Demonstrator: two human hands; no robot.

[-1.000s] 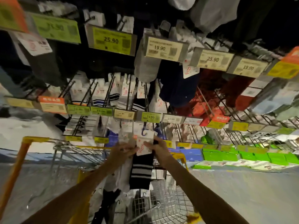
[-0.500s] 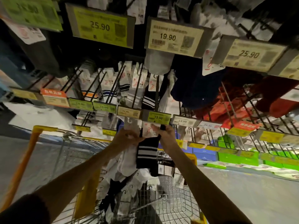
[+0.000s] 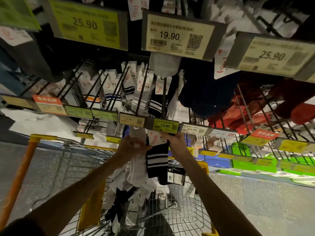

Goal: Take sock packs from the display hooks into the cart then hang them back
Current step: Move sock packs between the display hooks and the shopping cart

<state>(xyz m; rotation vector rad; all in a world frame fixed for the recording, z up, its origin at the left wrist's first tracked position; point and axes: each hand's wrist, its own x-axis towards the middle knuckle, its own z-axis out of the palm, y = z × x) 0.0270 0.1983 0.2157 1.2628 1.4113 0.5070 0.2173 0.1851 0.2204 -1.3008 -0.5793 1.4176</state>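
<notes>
**rackwatcher:** so what was the hang-back going to turn on at that point?

**hookline:** biggest first. The top of the view was filled by the display rack (image 3: pixel 248 109), and the cart (image 3: pixel 42 138) was parked straight under it, with a heap of packs (image 3: pixel 126 198) dumped inside. The dark striped sock pack (image 3: pixel 156 160) was held up between the two. Its long axis hung straight down from the grip, card end on top. That card was tucked just under the 13.90 tag (image 3: pixel 165 125), right at the tip of the hook (image 3: pixel 164 103) that runs back from it into the rack.

**rackwatcher:** and the hands?

**hookline:** both arms were stretched forward and up over the cart. The right hand (image 3: pixel 175 142) was the one nearer the hook, and the card's right edge was pinched by it. The left hand (image 3: pixel 131 147) was set just beside the pack's left edge, fingers curled round a bunch of white packs (image 3: pixel 136 167) that dangled below. Whether the card's hole was on the hook tip couldn't be told, since it was hidden by the tag. Judged from that, the card would need to be pushed back along the hook, away from the body.
</notes>
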